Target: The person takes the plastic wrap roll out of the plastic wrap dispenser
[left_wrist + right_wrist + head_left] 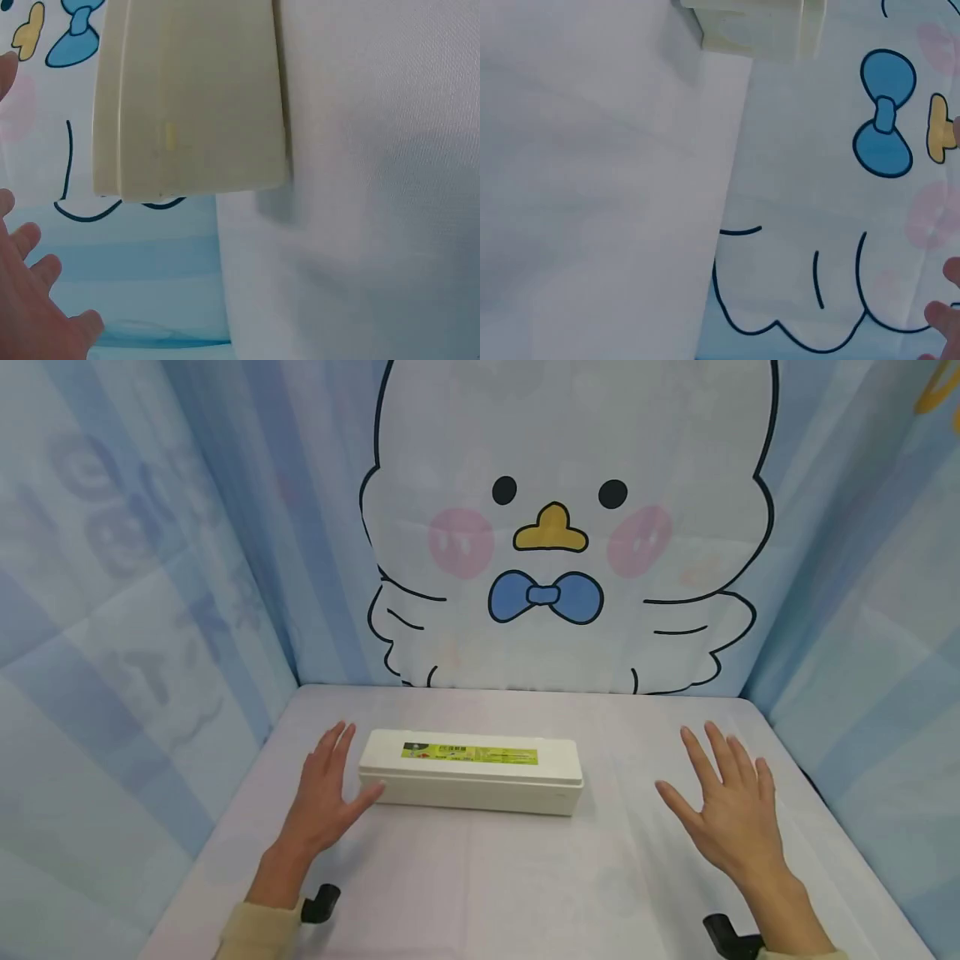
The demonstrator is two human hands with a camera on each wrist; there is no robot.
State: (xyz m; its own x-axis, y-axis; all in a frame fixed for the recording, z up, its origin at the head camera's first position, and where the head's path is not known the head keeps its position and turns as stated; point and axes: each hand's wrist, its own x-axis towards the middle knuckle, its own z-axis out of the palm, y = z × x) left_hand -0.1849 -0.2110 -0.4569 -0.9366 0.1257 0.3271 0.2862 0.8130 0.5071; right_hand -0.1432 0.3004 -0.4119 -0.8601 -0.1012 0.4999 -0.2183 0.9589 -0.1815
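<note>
Head view gives me left grip [321, 803] and right grip [738, 828] spread wide, empty, white box [476, 794] between. Cartoon curtain [543, 647] backs the bench [510, 893].

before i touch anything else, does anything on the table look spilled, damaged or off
Nothing looks spilled or broken on the white table. The one small oddity is a faint yellowish mark on the side of the box; I can't tell whether it's a stain or a reflection.
</note>
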